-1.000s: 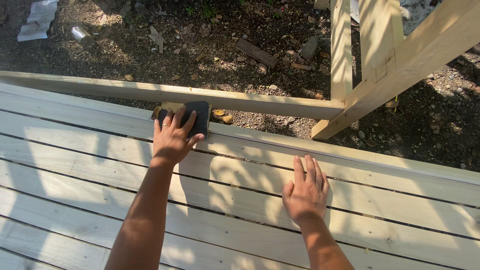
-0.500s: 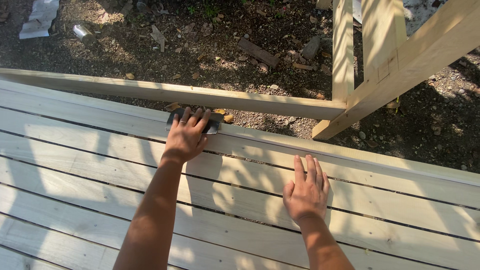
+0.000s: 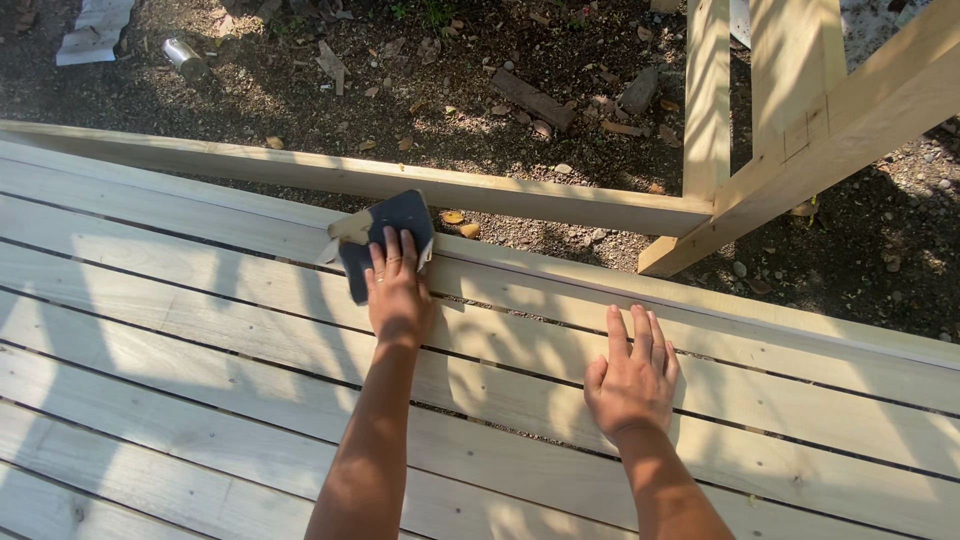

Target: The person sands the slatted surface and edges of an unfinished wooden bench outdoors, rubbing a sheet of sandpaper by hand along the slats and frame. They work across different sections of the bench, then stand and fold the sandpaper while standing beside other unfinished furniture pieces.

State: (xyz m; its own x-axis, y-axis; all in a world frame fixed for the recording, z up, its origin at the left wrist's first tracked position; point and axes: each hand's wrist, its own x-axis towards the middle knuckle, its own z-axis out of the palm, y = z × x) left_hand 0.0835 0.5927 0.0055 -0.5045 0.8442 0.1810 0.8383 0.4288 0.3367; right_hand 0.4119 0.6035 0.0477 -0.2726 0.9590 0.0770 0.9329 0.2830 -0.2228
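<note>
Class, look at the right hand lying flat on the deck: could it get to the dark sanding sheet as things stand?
Probably yes. The right hand rests on bare boards with nothing between it and the sanding sheet, though the left hand already presses on that sheet.

A dark, folded sheet of sandpaper (image 3: 385,235) with a pale tan underside curling up at its left corner lies flat on the far plank of the pale wooden deck (image 3: 200,330), left of centre, pressed under the left hand (image 3: 398,295).
</note>
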